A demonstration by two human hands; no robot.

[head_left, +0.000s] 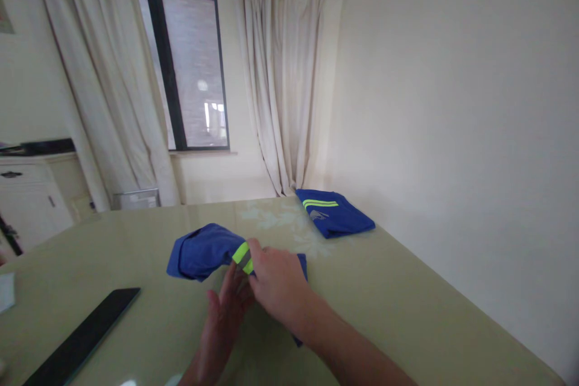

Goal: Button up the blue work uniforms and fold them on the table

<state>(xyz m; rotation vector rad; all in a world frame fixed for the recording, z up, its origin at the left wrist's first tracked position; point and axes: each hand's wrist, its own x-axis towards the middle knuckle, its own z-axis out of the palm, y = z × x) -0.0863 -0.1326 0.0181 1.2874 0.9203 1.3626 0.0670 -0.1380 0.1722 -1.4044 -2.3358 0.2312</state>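
A blue cloth garment with a fluorescent yellow and grey band is bunched up above the table in front of me. My right hand grips it from above near the band, its fingers wrapped round the cloth. Below the band is my left hand, fingers stretched out against the underside and thumb held apart. Part of the cloth hangs down behind my right hand and wrist, so its full shape is hidden. Farther back on the right lies a folded blue garment with yellow stripes and a grey print.
The glossy pale green table reaches to the wall on the right. A long dark flat object lies at the front left, near a white item at the edge. Behind are curtains, a window and a white cabinet.
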